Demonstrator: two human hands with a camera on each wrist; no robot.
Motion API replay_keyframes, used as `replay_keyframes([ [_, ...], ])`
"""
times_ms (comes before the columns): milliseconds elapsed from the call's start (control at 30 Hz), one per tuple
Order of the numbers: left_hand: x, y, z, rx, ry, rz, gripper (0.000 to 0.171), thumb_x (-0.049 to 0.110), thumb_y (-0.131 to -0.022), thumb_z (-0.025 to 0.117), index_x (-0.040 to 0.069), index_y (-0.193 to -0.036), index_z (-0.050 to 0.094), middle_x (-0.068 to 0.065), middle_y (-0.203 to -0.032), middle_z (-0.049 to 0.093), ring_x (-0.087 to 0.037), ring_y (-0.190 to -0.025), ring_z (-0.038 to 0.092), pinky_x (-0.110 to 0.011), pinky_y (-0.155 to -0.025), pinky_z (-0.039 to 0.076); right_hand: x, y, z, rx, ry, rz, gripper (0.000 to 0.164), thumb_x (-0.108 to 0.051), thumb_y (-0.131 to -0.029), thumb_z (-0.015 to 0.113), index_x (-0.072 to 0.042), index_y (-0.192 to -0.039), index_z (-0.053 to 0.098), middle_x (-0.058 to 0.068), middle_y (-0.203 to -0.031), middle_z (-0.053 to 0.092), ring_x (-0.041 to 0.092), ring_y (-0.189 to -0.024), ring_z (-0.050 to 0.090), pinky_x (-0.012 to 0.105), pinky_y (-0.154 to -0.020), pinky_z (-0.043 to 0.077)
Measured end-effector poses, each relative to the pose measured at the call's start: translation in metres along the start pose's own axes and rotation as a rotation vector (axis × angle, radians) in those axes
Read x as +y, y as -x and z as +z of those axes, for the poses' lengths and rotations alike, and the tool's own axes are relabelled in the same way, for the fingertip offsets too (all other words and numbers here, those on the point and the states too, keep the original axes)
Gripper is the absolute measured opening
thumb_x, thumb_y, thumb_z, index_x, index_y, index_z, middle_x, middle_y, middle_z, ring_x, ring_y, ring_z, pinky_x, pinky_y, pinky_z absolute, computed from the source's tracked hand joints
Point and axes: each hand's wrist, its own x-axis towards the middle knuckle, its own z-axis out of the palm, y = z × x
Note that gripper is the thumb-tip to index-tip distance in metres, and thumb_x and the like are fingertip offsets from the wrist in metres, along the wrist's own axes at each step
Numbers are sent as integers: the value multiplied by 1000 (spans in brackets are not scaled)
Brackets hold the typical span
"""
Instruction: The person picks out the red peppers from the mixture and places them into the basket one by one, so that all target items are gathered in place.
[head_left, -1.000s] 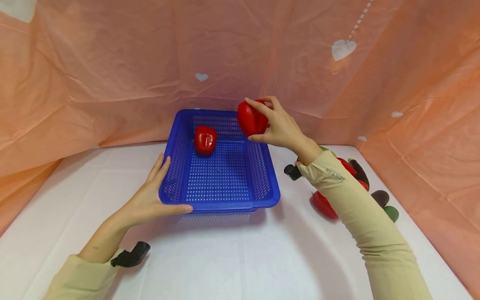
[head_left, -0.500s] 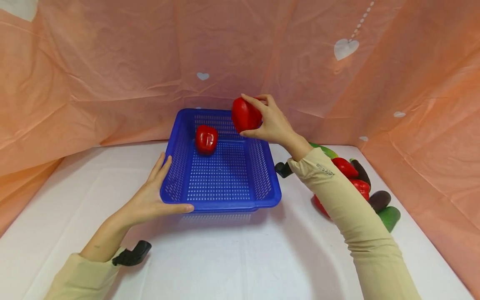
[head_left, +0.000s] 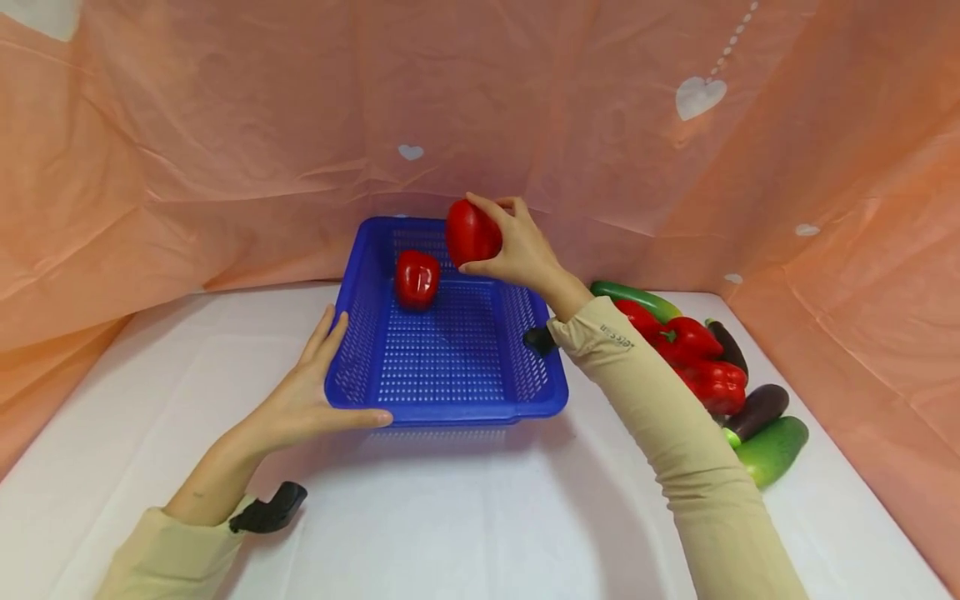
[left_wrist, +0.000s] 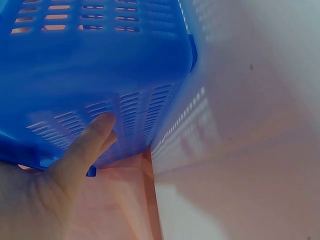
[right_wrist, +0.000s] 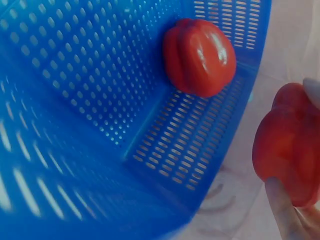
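This looks like a makeshift recording booth: a peach-orange cloth printed with white hearts hangs in creases behind and along both sides of a white-covered tabletop. Black devices worn at the sleeve cuffs add to that staged feel. The blue basket and vegetables are kitchen goods, but what kind of room lies beyond the cloth cannot be told.
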Motion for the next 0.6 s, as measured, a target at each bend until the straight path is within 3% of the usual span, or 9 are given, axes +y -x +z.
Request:
replay_keyframes([
  [600, 5, 0, 5, 15, 5, 9, 131, 45, -66, 86, 15, -155, -6, 1, -160, -18, -45, -145, 4, -71, -107, 19, 11, -7, 19, -35, 9, 75, 92, -32, -71, 82, -25, -149, 35, 18, -142, 33, 38, -125, 47, 50, -103, 44],
])
